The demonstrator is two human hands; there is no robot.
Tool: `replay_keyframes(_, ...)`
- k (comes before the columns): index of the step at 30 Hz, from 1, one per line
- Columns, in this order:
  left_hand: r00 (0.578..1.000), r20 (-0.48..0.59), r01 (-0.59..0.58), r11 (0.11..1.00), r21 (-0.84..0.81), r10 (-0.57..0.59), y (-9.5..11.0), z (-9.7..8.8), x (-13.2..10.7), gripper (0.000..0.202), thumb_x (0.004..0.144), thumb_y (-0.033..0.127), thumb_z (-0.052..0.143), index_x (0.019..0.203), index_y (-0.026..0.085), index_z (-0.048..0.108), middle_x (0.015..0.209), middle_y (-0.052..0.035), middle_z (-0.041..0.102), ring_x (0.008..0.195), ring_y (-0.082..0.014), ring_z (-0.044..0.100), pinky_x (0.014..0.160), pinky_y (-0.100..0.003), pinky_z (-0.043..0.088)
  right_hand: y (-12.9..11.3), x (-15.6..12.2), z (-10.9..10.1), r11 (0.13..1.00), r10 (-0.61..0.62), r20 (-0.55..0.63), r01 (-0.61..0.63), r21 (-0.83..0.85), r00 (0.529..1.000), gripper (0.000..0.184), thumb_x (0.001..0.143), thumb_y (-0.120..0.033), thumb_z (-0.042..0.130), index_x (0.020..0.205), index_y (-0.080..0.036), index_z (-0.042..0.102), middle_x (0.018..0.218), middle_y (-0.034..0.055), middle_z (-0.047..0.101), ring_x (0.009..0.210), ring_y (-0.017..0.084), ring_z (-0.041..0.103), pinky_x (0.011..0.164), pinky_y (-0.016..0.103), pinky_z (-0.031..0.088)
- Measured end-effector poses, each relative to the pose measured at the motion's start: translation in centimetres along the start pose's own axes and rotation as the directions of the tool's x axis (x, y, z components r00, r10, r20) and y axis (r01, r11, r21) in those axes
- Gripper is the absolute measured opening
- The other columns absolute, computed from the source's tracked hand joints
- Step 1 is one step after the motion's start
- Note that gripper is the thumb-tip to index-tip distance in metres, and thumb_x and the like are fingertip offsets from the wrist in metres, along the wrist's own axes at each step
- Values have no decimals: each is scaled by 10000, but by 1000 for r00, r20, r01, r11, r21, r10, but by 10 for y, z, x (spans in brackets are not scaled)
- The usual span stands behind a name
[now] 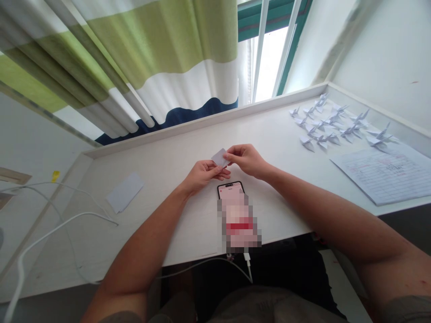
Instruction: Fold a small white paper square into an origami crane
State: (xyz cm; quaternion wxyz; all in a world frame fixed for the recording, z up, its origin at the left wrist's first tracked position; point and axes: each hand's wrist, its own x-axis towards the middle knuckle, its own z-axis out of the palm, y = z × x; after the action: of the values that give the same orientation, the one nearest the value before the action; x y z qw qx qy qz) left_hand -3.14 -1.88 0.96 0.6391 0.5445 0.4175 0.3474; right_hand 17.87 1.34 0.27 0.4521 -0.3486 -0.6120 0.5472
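Observation:
A small folded piece of white paper is held up between my two hands, above the middle of the desk. My left hand pinches its lower edge with the thumb on top, other fingers stretched beneath. From the right, my right hand grips the paper's right side between thumb and fingertips. Just below the hands lies a phone, its screen lit pink and partly blurred out, with a white charging cable plugged into its lower end.
Several folded paper cranes stand at the back right of the white desk. Nearer lies a sheet of lined, written paper. At left are blank paper sheets and a white cable. A striped curtain hangs behind the raised desk edge.

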Motion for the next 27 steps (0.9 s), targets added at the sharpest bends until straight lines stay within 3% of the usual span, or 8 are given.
replay_keyframes(6, 1000, 3, -22, 1000, 4, 22, -1, 2, 1, 335, 903, 417, 862, 985, 99, 797, 1028, -184, 850, 885, -236, 821, 859, -375, 631, 0, 0, 1, 1000, -5, -15, 5, -9, 1000, 335, 815, -512, 860, 804, -188, 774, 802, 49, 776, 757, 172, 697, 786, 364, 615)
replay_keyframes(10, 1000, -19, -19, 1000, -9, 19, 1, 6, 1, 432, 920, 517, 822, 990, 91, 799, 1046, -202, 847, 822, -232, 815, 797, -366, 626, -2, 0, 1, 1000, -13, -20, 12, -18, 1000, 358, 798, -532, 876, 798, -190, 769, 795, 50, 774, 743, 177, 692, 772, 368, 614)
replay_keyframes(16, 996, -59, -63, 997, 49, 66, 1, 8, -1, 489, 806, 553, 929, 954, 103, 808, 975, -183, 850, 819, -231, 810, 771, -341, 609, -5, -2, 1, 999, -15, -23, 14, -48, 1000, 371, 819, -549, 854, 790, -192, 755, 787, 49, 756, 754, 183, 683, 742, 353, 576)
replay_keyframes(21, 995, -64, -69, 996, 49, 72, 0, 7, 0, 534, 775, 596, 937, 958, 111, 807, 973, -176, 852, 845, -247, 816, 774, -345, 603, -8, -5, 1, 993, 32, 76, -22, -118, 997, 310, 804, -480, 873, 827, -190, 766, 813, 38, 754, 747, 167, 646, 699, 327, 531)
replay_keyframes(27, 998, -22, -60, 996, 69, 62, -4, 3, 2, 511, 775, 578, 942, 929, 112, 800, 948, -176, 850, 817, -229, 810, 744, -325, 587, -4, -4, -4, 989, 61, 127, -43, -140, 990, 356, 825, -518, 865, 740, -191, 752, 713, 18, 724, 694, 156, 625, 661, 316, 499)
